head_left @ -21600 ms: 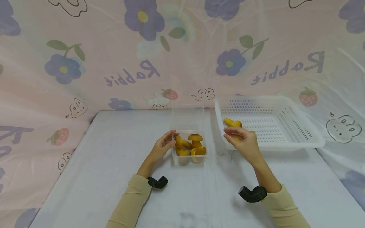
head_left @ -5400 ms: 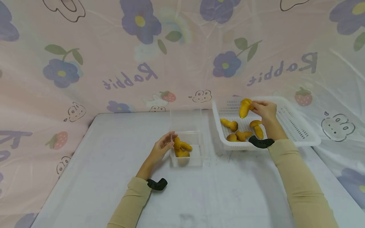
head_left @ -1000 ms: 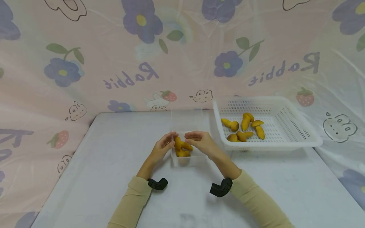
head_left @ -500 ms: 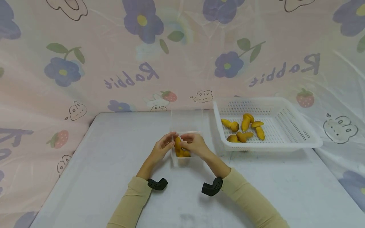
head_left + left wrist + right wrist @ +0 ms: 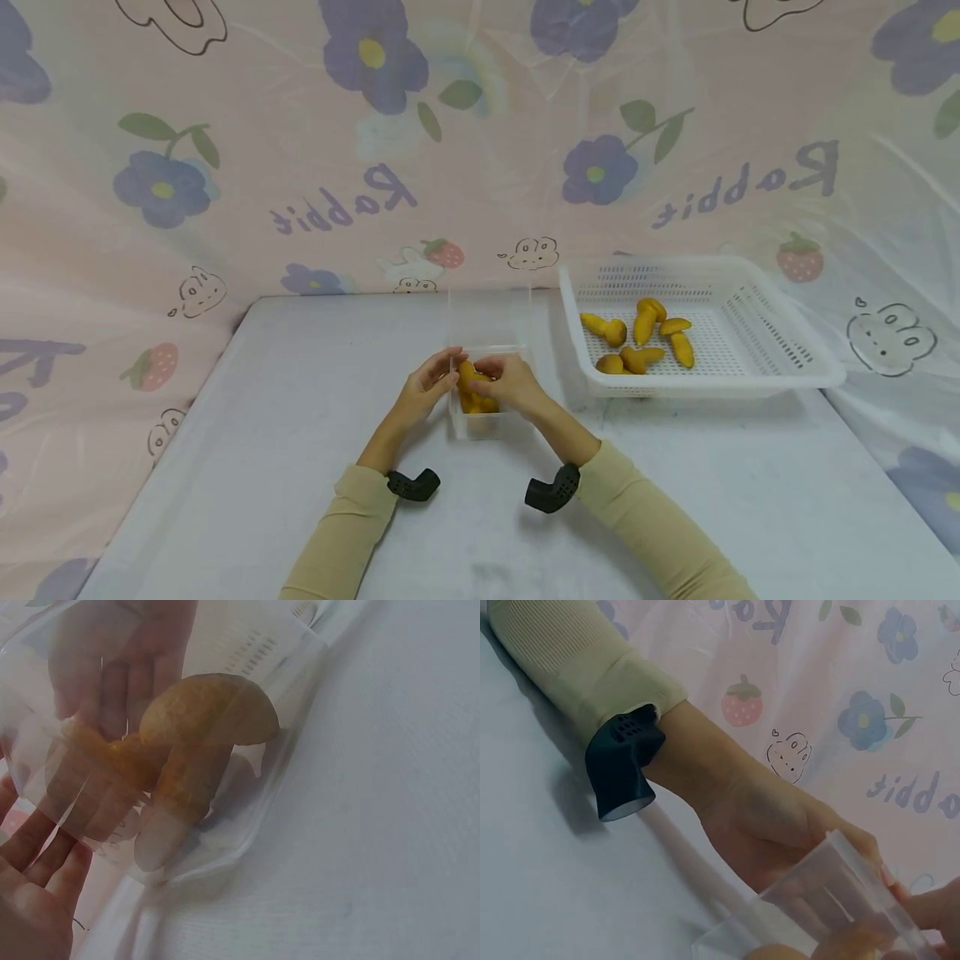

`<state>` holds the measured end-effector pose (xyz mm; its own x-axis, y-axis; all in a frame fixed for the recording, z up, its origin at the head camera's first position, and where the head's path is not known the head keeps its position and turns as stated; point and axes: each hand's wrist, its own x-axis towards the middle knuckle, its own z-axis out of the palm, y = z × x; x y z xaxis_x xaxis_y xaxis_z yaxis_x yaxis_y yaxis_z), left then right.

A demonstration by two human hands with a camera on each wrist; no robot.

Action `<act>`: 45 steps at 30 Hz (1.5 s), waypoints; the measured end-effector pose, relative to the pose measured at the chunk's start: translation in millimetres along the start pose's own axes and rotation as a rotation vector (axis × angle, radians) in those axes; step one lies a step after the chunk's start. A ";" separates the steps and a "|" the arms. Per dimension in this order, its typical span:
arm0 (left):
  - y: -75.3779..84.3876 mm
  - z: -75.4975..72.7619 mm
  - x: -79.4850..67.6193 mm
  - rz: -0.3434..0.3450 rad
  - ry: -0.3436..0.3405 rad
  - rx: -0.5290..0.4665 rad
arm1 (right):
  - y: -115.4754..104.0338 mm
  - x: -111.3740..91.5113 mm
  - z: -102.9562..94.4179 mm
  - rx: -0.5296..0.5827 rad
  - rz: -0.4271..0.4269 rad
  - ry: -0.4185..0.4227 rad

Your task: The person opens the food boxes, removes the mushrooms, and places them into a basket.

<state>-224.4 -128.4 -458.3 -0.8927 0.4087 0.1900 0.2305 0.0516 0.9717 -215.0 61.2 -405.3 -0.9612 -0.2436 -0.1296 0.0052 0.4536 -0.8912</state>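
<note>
A clear plastic box (image 5: 487,427) stands on the table with its lid (image 5: 489,315) raised at the back. My left hand (image 5: 420,393) holds the box's left wall near the rim. Inside the box, my right hand (image 5: 516,385) pinches a yellow-brown mushroom (image 5: 478,383) between thumb and fingers. In the left wrist view, another mushroom (image 5: 206,712) with a rounded cap lies nearer the camera, seen through the box wall. The right wrist view shows the right hand (image 5: 780,832) partly behind the clear wall, its fingertips hidden there.
A white perforated basket (image 5: 712,383) stands at the back right. Several mushrooms lie in its left half, among them one with a wide cap (image 5: 678,340). A patterned cloth (image 5: 480,150) hangs behind the white table (image 5: 337,358).
Earlier, mushrooms went from the box into the basket, one in my right hand. Over the last second, that hand has reached down and left into the box onto a mushroom. My left hand stays put.
</note>
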 end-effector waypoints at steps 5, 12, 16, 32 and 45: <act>-1.6 -0.3 0.2 0.010 -0.006 0.012 | 0.6 -0.4 0.4 -0.024 0.011 -0.014; -2.1 -0.2 -0.3 0.001 0.001 0.016 | -0.6 -0.5 2.5 -0.067 0.031 0.007; -1.6 0.5 -0.2 -0.008 0.001 0.001 | -0.7 -1.2 2.7 -0.086 0.017 0.029; 0.5 1.1 -0.8 -0.001 -0.008 0.012 | -0.7 -3.0 -1.0 -0.058 -0.040 0.057; 1.5 0.5 -1.1 -0.021 0.007 0.000 | -8.4 -8.5 -9.8 -0.043 -0.097 0.012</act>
<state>-222.8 -128.3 -457.1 -0.9001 0.4008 0.1706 0.2115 0.0598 0.9755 -209.6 67.9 -392.4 -0.9597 -0.2786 -0.0380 -0.0999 0.4642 -0.8801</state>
